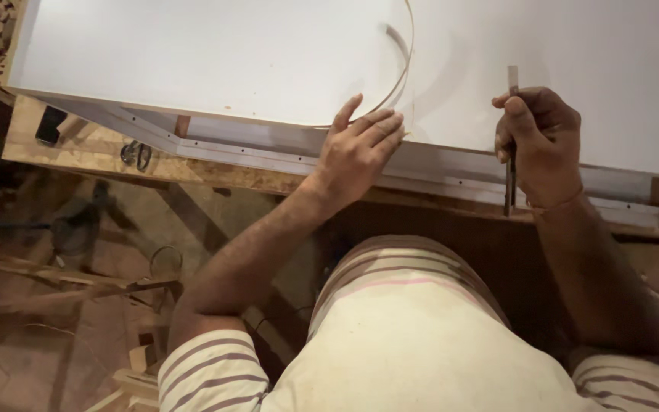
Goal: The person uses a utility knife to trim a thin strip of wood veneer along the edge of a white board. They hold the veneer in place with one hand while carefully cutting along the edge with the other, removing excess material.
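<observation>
A person leans over a smooth white board (192, 53). The left hand (356, 149) lies flat at its near edge, fingers together, beside a thin curling edging strip (404, 61). The right hand (539, 133) grips a narrow metal blade (511, 164), fingers wrapped tight.

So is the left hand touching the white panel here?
Touching. The head view shows the left hand lying flat, palm down, on the near edge of the white panel, fingers spread across its surface with no gap visible.
</observation>
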